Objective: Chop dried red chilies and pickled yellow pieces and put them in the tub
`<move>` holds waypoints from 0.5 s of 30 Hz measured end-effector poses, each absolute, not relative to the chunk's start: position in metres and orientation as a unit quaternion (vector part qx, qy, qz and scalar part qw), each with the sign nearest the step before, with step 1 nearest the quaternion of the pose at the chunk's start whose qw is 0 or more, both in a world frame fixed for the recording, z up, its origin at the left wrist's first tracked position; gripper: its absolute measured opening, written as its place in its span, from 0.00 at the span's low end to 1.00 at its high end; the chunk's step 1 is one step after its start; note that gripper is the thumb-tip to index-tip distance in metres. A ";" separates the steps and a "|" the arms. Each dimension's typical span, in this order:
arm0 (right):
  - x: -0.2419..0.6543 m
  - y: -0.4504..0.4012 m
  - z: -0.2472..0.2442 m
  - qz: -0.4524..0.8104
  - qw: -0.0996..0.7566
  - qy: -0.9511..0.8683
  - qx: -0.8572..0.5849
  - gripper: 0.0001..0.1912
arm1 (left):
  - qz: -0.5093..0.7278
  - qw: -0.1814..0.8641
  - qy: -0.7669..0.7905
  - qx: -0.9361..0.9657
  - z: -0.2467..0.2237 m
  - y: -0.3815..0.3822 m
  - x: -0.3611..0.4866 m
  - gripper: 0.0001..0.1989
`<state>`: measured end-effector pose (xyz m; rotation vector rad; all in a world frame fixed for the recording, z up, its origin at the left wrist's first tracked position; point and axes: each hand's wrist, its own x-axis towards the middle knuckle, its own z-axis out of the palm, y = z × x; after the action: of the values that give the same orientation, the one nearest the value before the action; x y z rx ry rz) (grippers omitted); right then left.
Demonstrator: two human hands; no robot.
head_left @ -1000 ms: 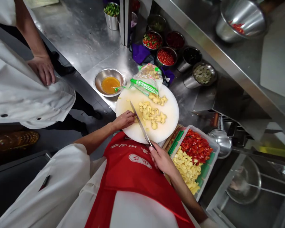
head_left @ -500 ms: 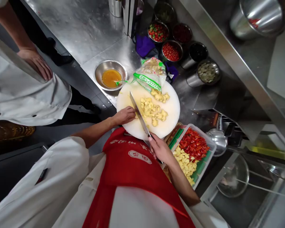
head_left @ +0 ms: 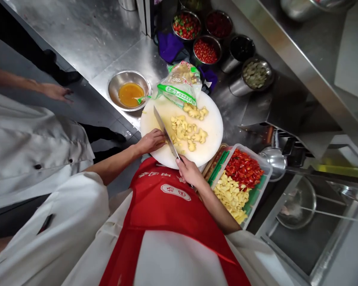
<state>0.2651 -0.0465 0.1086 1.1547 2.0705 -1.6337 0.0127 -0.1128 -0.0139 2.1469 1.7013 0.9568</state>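
Note:
My right hand (head_left: 188, 170) is closed round the handle of a kitchen knife (head_left: 166, 133). Its long blade lies slanted across a round white cutting board (head_left: 211, 147). Just left of the blade, my left hand (head_left: 153, 140) has its fingers curled down on the board, pressing a piece of ginger that they mostly cover. Cut ginger pieces (head_left: 181, 128) are heaped right of the blade, with knobbly whole ginger (head_left: 196, 112) behind them. A clear plastic bag (head_left: 183, 81) with green print, with more ginger in it, rests on the board's far edge.
A steel bowl of orange liquid (head_left: 130, 93) stands left of the board. Right of it is a plastic tub (head_left: 259, 194) of chopped red chilli and pale slices. Several steel pots (head_left: 207, 51) line the back. A co-worker's hand (head_left: 54, 91) is at left.
The view has shifted slightly. The co-worker's hand has come away from their clothing and now reaches out. My hands and the knife keep nearly the same place on the board.

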 end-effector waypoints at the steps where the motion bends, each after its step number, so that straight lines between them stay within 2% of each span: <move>1: 0.265 -0.045 0.107 -0.572 0.125 0.708 0.395 0.25 | 0.327 0.118 0.578 0.738 -0.014 -0.113 0.012 0.09; 8: 0.293 -0.048 0.133 -0.586 0.156 0.693 0.390 0.26 | 0.343 0.113 0.590 0.722 -0.016 -0.115 0.013 0.09; 15: 0.267 -0.047 0.120 -0.571 0.139 0.712 0.385 0.26 | 0.340 0.125 0.590 0.722 -0.014 -0.115 0.013 0.10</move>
<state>0.2669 -0.0469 0.1205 1.1127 2.0576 -1.6497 0.0132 -0.1149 -0.0142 2.1024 1.7190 0.9904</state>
